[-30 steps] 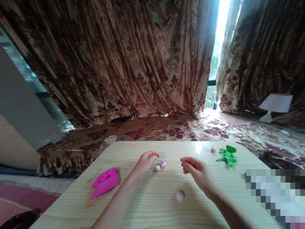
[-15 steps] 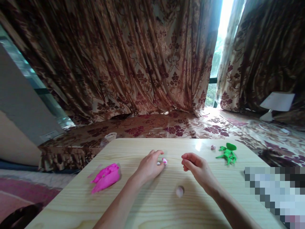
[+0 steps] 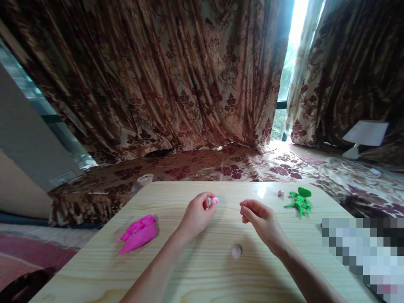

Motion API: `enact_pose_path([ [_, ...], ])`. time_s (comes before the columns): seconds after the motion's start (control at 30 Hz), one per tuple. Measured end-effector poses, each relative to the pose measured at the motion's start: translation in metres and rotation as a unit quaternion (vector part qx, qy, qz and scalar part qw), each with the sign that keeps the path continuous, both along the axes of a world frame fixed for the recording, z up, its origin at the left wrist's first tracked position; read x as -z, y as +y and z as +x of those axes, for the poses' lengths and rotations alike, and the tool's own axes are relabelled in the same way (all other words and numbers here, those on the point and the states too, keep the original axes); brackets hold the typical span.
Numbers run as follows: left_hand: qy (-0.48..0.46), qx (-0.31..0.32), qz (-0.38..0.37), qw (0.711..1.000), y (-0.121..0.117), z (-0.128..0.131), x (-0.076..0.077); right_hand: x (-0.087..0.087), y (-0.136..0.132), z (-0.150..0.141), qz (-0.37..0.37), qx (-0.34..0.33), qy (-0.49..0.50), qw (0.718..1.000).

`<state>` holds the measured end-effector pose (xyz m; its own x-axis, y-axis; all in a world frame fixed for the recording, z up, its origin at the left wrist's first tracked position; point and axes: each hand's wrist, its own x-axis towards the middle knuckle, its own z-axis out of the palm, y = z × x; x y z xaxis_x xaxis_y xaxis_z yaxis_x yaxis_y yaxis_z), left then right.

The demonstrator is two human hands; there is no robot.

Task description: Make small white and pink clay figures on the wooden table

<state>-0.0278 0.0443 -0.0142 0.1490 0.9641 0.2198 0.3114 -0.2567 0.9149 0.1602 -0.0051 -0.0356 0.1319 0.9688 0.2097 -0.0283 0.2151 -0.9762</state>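
left hand point(image 3: 198, 215): one, thumb and fingertips pinching a pink-and-white ball point(image 3: 215, 200), ball at the hand's 2 o'clock. right hand point(image 3: 261, 219): one, fingers curled in toward the thumb; whether anything is gripped, cannot tell. counter point(image 3: 195, 269): one, pale wood grain, beneath both hands. pale ball point(image 3: 236, 251): one, at the right hand's 7 o'clock. pink clay point(image 3: 139, 235): at the left hand's 8 o'clock. green figure point(image 3: 301, 202): one, at the right hand's 2 o'clock, small lump point(image 3: 280, 193) just beside it.
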Motion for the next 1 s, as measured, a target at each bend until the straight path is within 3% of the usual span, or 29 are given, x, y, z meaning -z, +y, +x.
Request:
enact_pose_path([
  [0.07, -0.154, 0.068, -0.123, 0.978, -0.005, 0.002, -0.01, 0.001, 0.001, 0.0, 0.002, 0.015, 0.012, 1.0],
  [0.13, -0.292, 0.16, -0.241, 0.912, -0.011, 0.003, -0.018, 0.001, 0.001, -0.001, 0.001, 0.026, 0.01, 1.0],
  [0.2, -0.372, 0.21, -0.313, 0.848, -0.017, 0.005, -0.021, 0.0, 0.001, -0.003, 0.001, 0.03, 0.01, 0.999],
  [0.3, -0.418, 0.225, -0.365, 0.801, -0.021, 0.01, -0.019, -0.002, -0.003, -0.006, -0.004, 0.035, 0.029, 0.999],
  [0.43, -0.424, 0.224, -0.386, 0.788, -0.024, 0.016, -0.015, -0.008, -0.007, -0.008, 0.01, 0.041, 0.021, 0.999],
  [0.63, -0.407, 0.196, -0.388, 0.803, -0.026, 0.02, -0.012, -0.016, -0.005, 0.0, 0.064, 0.049, -0.048, 0.996],
  [0.77, -0.401, 0.151, -0.387, 0.816, -0.019, 0.022, 0.003, -0.021, -0.031, -0.016, 0.121, 0.035, -0.114, 0.986],
  [0.83, -0.402, 0.126, -0.384, 0.822, -0.015, 0.022, 0.012, -0.015, -0.056, -0.037, 0.195, -0.106, -0.223, 0.949],
  [0.9, -0.402, 0.12, -0.387, 0.821, -0.012, 0.02, 0.018, -0.004, -0.078, -0.059, 0.336, -0.229, -0.33, 0.852],
  [0.97, -0.405, 0.122, -0.387, 0.819, -0.011, 0.019, 0.019, 0.006, -0.09, -0.077, 0.36, -0.261, -0.366, 0.818],
  [1.0, -0.407, 0.124, -0.385, 0.819, -0.011, 0.018, 0.018, 0.009, -0.092, -0.082, 0.379, -0.257, -0.435, 0.775],
])
